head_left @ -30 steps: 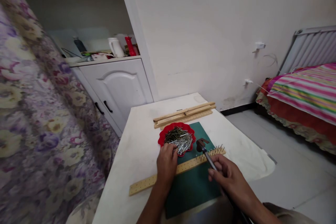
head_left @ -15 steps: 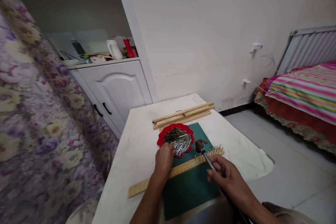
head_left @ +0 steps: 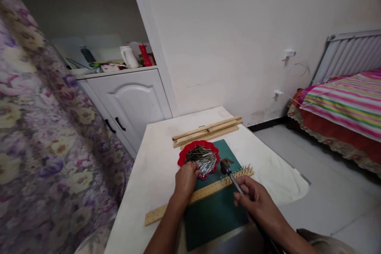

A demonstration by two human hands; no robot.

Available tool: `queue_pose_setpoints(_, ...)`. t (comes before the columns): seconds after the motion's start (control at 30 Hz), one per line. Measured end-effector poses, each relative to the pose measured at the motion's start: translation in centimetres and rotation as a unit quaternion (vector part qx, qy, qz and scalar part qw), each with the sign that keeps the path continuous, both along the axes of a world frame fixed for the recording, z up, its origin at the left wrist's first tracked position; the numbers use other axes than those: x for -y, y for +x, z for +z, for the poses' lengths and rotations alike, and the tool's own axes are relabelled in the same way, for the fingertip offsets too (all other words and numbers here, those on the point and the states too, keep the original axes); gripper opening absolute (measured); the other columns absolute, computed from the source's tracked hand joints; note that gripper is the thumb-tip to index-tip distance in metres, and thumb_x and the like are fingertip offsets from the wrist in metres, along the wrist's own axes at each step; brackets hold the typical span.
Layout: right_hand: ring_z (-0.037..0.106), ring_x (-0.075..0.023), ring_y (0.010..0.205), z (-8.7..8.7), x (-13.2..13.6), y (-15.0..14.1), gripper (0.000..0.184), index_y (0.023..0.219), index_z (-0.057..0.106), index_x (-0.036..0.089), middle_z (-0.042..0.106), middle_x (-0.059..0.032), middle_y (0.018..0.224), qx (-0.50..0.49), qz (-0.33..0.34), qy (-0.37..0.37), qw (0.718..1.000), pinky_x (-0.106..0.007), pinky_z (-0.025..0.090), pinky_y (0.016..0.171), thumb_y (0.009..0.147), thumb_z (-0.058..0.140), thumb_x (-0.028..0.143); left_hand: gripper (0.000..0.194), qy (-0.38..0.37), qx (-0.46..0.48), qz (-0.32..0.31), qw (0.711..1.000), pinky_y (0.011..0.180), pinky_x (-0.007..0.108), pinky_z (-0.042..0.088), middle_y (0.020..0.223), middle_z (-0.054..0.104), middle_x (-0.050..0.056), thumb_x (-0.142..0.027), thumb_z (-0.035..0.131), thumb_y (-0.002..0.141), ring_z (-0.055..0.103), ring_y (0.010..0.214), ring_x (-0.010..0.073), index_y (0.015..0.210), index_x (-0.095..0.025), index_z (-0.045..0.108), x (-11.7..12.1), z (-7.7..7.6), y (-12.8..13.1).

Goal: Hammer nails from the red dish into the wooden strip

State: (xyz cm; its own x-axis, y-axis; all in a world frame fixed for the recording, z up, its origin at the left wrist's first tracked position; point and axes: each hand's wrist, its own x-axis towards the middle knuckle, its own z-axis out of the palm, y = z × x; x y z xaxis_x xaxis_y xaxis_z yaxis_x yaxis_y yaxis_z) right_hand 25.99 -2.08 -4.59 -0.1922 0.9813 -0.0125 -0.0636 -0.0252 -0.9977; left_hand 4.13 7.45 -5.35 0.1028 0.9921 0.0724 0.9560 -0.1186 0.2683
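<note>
My left hand (head_left: 187, 179) is at the near left rim of a red scalloped dish (head_left: 182, 154), its fingers curled together over the nails (head_left: 205, 160) heaped inside. Whether a nail is between those fingertips is hidden. In my right hand (head_left: 258, 198) is a claw hammer (head_left: 232, 174), gripped along its shaft with the head up and to the left. Below the dish a wooden strip (head_left: 208, 191) with rows of small holes lies across a green mat (head_left: 217, 216). Several nails (head_left: 245, 171) stand upright in the strip's right end.
More wooden strips (head_left: 208, 131) lie at the back of the white-covered table (head_left: 133, 194). Beyond it are a white cabinet (head_left: 133, 99) and the wall. A floral curtain (head_left: 59, 147) hangs on the left; a bed (head_left: 348, 99) stands on the right.
The left fingers have shifted slightly at the dish's near rim. My right hand keeps the hammer in almost the same place, and the whole view has moved a little.
</note>
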Motion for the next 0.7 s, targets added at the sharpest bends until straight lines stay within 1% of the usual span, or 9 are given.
queue_pose_setpoints(0.13,0.035,-0.0051,0.039,0.2,-0.1,-0.2,0.013,0.082,0.048,0.02,0.053,0.006,0.061,0.002,-0.002,-0.015,1.0,-0.013,0.028,0.03,0.077,0.058,0.027,0.007,-0.01,-0.021,0.014,1.0,0.059,0.023,0.03,0.086,0.064,-0.001,-0.026,0.057,0.078,0.058,0.081,0.0151,0.078,-0.024,0.064,-0.1,0.1,0.3)
queue_pose_setpoints(0.23,0.037,-0.0053,0.039,0.3,-0.1,-0.2,0.014,0.081,0.049,0.02,0.053,0.0057,0.061,0.007,-0.006,-0.011,1.0,-0.013,0.029,0.031,0.076,0.059,0.027,0.008,-0.008,-0.022,0.009,1.0,0.059,0.023,0.03,0.086,0.063,-0.001,-0.026,0.055,0.079,0.058,0.079,0.014,0.078,-0.024,0.063,-0.1,0.2,0.4)
queue_pose_setpoints(0.4,0.037,-0.005,0.039,0.4,-0.2,-0.2,0.015,0.083,0.049,0.019,0.053,0.0059,0.061,0.009,-0.001,-0.018,1.0,-0.013,0.03,0.031,0.077,0.058,0.03,0.012,0.006,-0.018,-0.008,1.0,0.06,0.023,0.031,0.088,0.06,-0.001,-0.025,0.049,0.084,0.056,0.078,0.0128,0.078,-0.023,0.06,0.5,0.5,0.2)
queue_pose_setpoints(0.53,0.038,-0.0057,0.041,0.1,-0.4,-0.5,0.02,0.084,0.05,0.019,0.053,0.0053,0.062,-0.001,-0.012,-0.013,1.0,-0.013,0.03,0.031,0.077,0.059,0.035,0.015,0.036,-0.008,-0.007,0.999,0.064,0.023,0.034,0.093,0.059,0.001,-0.025,0.043,0.087,0.055,0.08,0.0133,0.083,-0.022,0.057,1.4,0.7,0.6)
queue_pose_setpoints(0.6,0.037,-0.0058,0.041,0.0,-0.6,-0.7,0.024,0.085,0.05,0.019,0.052,0.0058,0.062,-0.012,-0.02,-0.013,1.0,-0.013,0.03,0.031,0.076,0.062,0.038,0.018,0.053,0.019,-0.036,0.998,0.066,0.023,0.036,0.092,0.059,0.001,-0.025,0.038,0.089,0.054,0.081,0.0141,0.085,-0.022,0.055,2.3,0.6,1.3)
queue_pose_setpoints(0.63,0.037,-0.0057,0.041,-0.1,-0.8,-0.7,0.025,0.085,0.05,0.02,0.051,0.0063,0.062,-0.018,-0.026,-0.013,0.999,-0.013,0.03,0.031,0.074,0.064,0.038,0.018,0.055,0.039,-0.065,0.996,0.067,0.023,0.037,0.091,0.059,0.002,-0.024,0.037,0.09,0.054,0.081,0.0144,0.086,-0.022,0.055,2.8,0.5,1.7)
queue_pose_setpoints(0.7,0.037,-0.0062,0.042,-0.2,-1.0,-0.9,0.028,0.084,0.05,0.02,0.05,0.0068,0.062,-0.031,-0.041,-0.012,0.999,-0.014,0.031,0.032,0.071,0.067,0.039,0.018,0.041,0.082,-0.144,0.985,0.067,0.023,0.038,0.089,0.059,0.002,-0.023,0.037,0.089,0.054,0.079,0.0144,0.086,-0.022,0.054,4.1,0.2,2.8)
